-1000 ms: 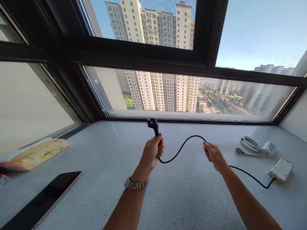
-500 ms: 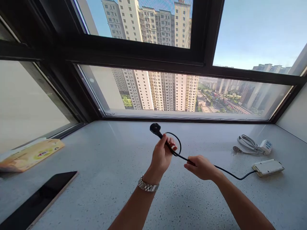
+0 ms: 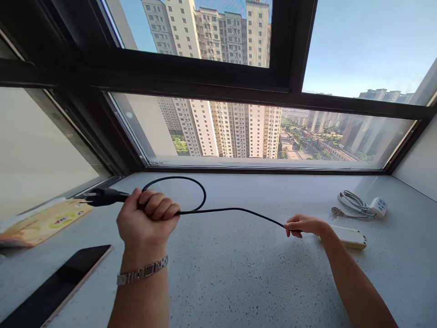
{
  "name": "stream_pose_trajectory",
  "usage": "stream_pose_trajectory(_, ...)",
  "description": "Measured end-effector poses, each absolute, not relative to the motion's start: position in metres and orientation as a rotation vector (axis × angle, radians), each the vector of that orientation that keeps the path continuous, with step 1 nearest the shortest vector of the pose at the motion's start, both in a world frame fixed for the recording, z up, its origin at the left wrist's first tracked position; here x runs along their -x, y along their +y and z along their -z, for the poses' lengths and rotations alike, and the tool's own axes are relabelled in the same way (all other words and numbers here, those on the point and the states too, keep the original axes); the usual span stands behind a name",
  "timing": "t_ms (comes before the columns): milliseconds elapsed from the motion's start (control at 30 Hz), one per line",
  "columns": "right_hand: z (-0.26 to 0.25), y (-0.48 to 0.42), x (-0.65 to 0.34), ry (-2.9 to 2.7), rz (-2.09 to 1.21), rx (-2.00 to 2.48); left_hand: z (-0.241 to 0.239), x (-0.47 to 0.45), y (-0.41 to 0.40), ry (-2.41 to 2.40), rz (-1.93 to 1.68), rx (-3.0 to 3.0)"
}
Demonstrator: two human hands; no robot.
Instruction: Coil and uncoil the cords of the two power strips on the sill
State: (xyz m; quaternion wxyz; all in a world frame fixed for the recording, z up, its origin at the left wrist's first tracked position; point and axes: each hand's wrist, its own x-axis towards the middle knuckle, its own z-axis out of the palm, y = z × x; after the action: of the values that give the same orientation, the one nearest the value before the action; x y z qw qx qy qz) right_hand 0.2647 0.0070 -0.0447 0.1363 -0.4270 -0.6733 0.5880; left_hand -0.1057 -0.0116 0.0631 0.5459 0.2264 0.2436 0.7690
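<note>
My left hand (image 3: 150, 214), with a metal watch band on the wrist, is closed in a fist around a black power cord (image 3: 235, 209). The cord's black plug (image 3: 104, 197) sticks out to the left of the fist, its prongs pointing left. A loop of cord rises behind and to the right of this hand. Farther right, my right hand (image 3: 302, 225) pinches the same cord, which runs with a slight bend between both hands. Just beyond the right hand lies a white power strip (image 3: 348, 237), partly hidden by the wrist.
A coiled grey cord (image 3: 353, 203) with a white socket block (image 3: 378, 207) lies at the right on the speckled counter (image 3: 239, 278). At left are a yellow tissue pack (image 3: 51, 220) and a dark phone or tablet (image 3: 64, 282). Dark-framed windows border the back.
My left hand has moved left with the plug, which has turned to point left. My right hand has slid right toward the power strip, which has shifted left. The cord loop has widened.
</note>
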Motion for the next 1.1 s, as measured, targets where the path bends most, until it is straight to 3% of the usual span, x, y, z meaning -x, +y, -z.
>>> stream_pose_trajectory(100,0.043,0.007,-0.262,-1.978,-1.553,1.390,-0.059,0.089,-0.009,0.617,-1.751,-0.644)
stream_pose_trajectory(267,0.022,-0.010,-0.227,-1.473,-0.900,1.361,-0.025,0.012,-0.010,0.722,-1.347,-0.930)
stream_pose_trajectory(400,0.012,-0.043,-0.186,-1.751,-0.545,1.218,0.011,-0.046,-0.017,0.784,-1.063,-0.980)
stream_pose_trajectory(633,0.033,-0.064,-0.147,-2.558,-0.433,1.111,0.011,-0.031,-0.012,0.652,-0.908,-0.939)
stream_pose_trajectory(833,0.023,-0.061,-0.156,-2.658,-0.608,1.225,0.001,-0.015,-0.010,0.860,-0.800,-1.391)
stream_pose_trajectory(1100,0.017,-0.062,-0.161,-2.763,-0.274,1.365,0.025,-0.019,0.001,1.017,-0.775,-1.373)
